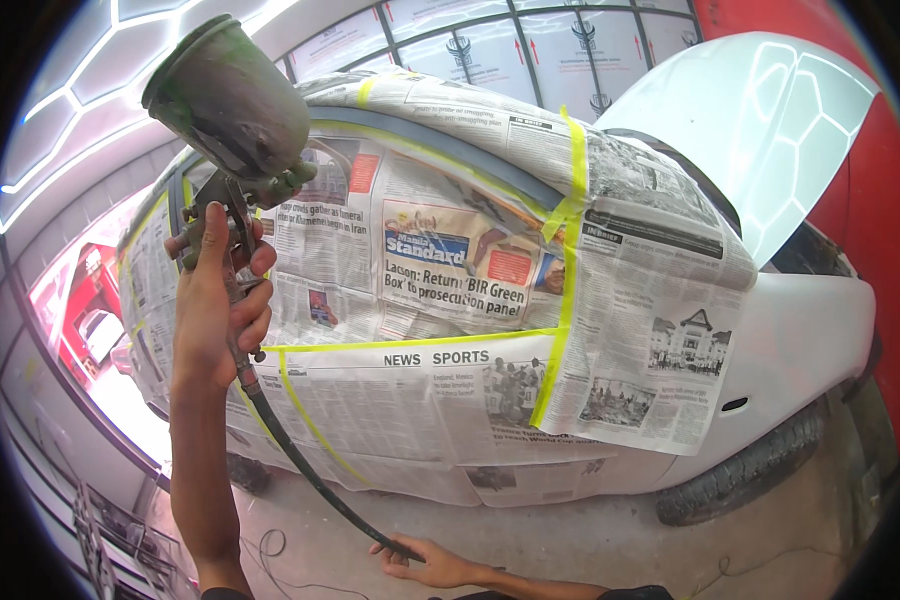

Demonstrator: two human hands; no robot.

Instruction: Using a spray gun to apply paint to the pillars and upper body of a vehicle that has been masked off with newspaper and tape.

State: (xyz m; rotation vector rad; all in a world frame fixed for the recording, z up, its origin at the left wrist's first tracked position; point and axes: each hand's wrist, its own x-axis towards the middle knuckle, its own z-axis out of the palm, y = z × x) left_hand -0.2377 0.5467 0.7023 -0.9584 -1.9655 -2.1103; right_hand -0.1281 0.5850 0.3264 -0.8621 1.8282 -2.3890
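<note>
My left hand (pixel 215 310) is raised at the left, fingers wrapped around the handle of a spray gun (pixel 232 240). A dark cup (pixel 225 105), stained with green, sits on top of the gun. From the handle's bottom, a dark air hose (pixel 305 470) curves down to the right. Low in the view, my right hand (pixel 430 565) is closed around that hose. Behind the gun stands a white car (pixel 800 310), its side and windows covered with newspaper (pixel 410 400) held by yellow masking tape (pixel 567 290). The newspaper reaches partway over the front fender.
The car's white hood (pixel 730 120) is raised at the upper right, against a red wall (pixel 770 20). A front tire (pixel 745 475) rests on the concrete floor (pixel 590 535). Thin cords (pixel 270 555) lie on the floor. Bright doorway (pixel 90 330) at the left, hexagonal lights (pixel 90 70) overhead.
</note>
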